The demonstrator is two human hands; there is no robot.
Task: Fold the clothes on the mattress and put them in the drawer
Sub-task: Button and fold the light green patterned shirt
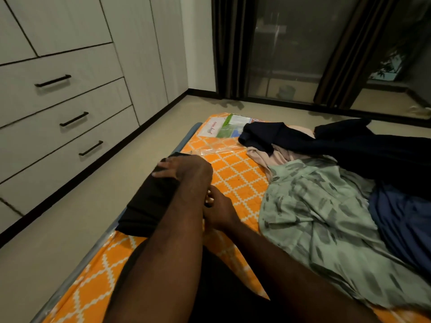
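Note:
A folded black garment (149, 201) lies along the left edge of the orange lattice-patterned mattress (235, 169). My left hand (184, 170) rests flat on its far end, fingers spread and straight. My right hand (218, 209) sits just right of my left forearm with its fingers curled; the forearm hides what they touch. Unfolded clothes are heaped on the right: a pale green patterned shirt (314, 210), a dark navy garment (345, 145), a blue one (403, 220) and a beige piece (268, 159). The wardrobe's three drawers (70, 106) on the left are closed.
A strip of bare floor (77, 217) separates the mattress from the wardrobe. A printed label under plastic wrap (224, 128) covers the mattress's far end. Dark curtains (231, 47) and a glass door (291, 54) stand beyond. Dark fabric (224, 290) lies near the bottom edge.

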